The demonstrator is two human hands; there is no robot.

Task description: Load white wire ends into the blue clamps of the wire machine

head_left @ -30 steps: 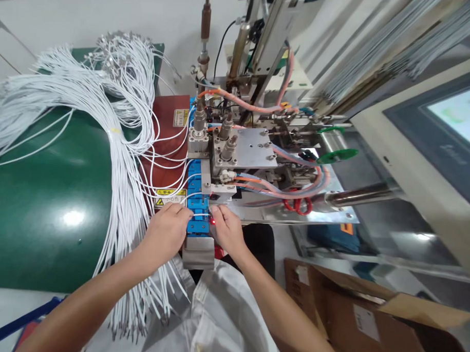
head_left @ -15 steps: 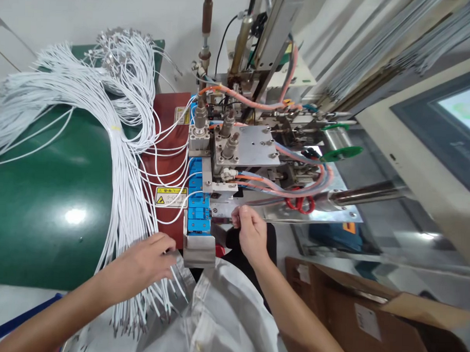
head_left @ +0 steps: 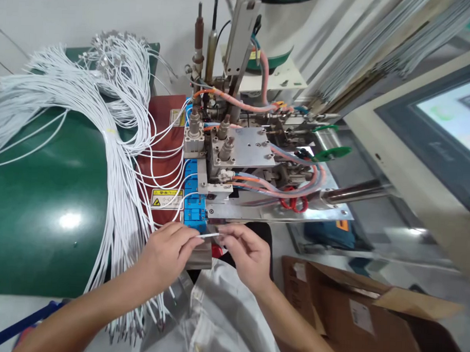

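Observation:
A white cable (head_left: 209,235) stretches between my two hands, just in front of the machine's row of blue clamps (head_left: 195,215). My left hand (head_left: 166,253) pinches it between thumb and fingers. At the cable's end, my right hand (head_left: 250,253) is closed with thumb and fingertips on the tip. Left of the clamps, a thick bundle of white cables (head_left: 121,192) hangs over the table's front edge, partly behind my left forearm. Several single cables curve from the bundle into the blue clamps.
The machine (head_left: 244,145) carries air tubes and a green-rimmed spool (head_left: 330,143). A green table (head_left: 44,231) lies on the left. A screen (head_left: 453,111) stands at right above an open cardboard box (head_left: 330,307). A warning label (head_left: 167,199) marks the red plate.
My left hand has moved right and up from the bundle, now with a cable in it. My right hand has come down slightly and closed on the cable's end. The view has shifted a little.

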